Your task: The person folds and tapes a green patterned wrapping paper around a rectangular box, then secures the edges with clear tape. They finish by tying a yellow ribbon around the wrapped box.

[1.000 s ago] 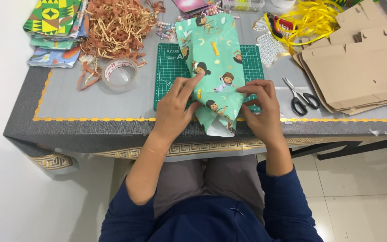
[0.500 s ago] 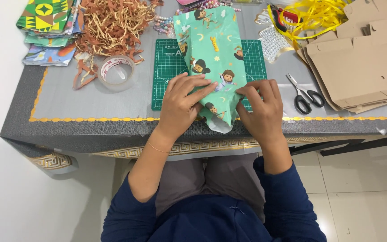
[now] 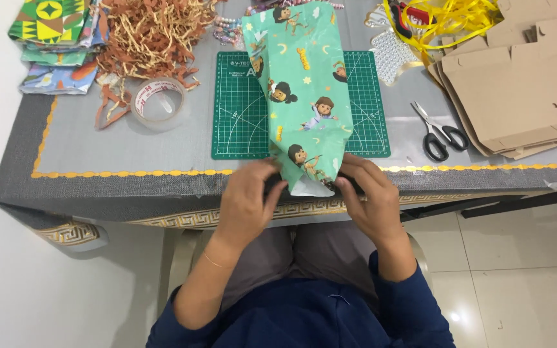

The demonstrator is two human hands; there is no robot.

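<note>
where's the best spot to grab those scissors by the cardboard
Probably by the black handle loops of the scissors, coming from the table's near edge. They lie flat, loops toward the person, blades pointing away, with bare grey table around them.

A grey table [image 3: 130, 145] with yellow trim carries a green cutting mat [image 3: 240, 116] at centre, a tape roll [image 3: 158, 103] at nine o'clock, scissors [image 3: 438, 132] and flat cardboard [image 3: 517, 84] at three, and folded papers [image 3: 49, 38] at ten.
</note>
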